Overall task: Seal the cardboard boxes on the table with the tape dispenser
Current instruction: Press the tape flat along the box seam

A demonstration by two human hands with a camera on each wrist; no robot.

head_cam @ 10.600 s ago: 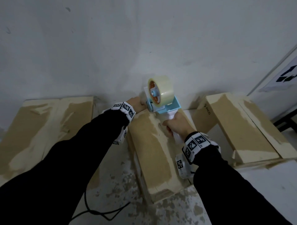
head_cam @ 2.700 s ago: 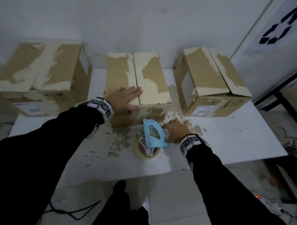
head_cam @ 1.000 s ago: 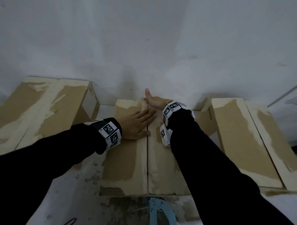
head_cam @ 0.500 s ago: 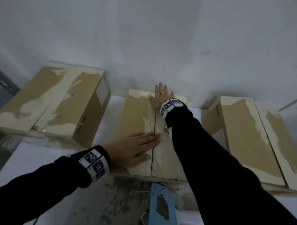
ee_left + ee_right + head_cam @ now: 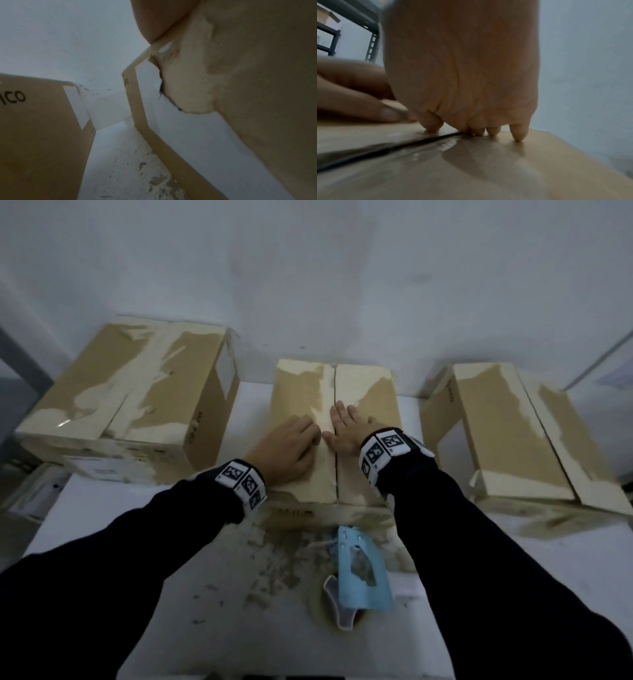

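The middle cardboard box (image 5: 373,392) stands on the white table (image 5: 239,628), its two top flaps meeting at a centre seam (image 5: 335,392). My left hand (image 5: 294,440) lies flat on the left flap beside the seam. Flat next to it, my right hand (image 5: 346,426) presses on the seam and the right flap. In the right wrist view its fingertips (image 5: 518,135) press on the box top, where glossy clear tape (image 5: 436,146) runs along the seam. The blue tape dispenser (image 5: 359,573) lies on its side on the table in front of the box, with no hand on it.
A larger box (image 5: 137,392) stands at the left and another box (image 5: 507,433) at the right, both against the white wall. Brown scuffs mark the table in front of the middle box. Dark metal shelving (image 5: 371,40) shows at the left in the right wrist view.
My right hand has slid back along the seam from the box's far end to its middle, beside my left hand. The left hand stays on the left flap.
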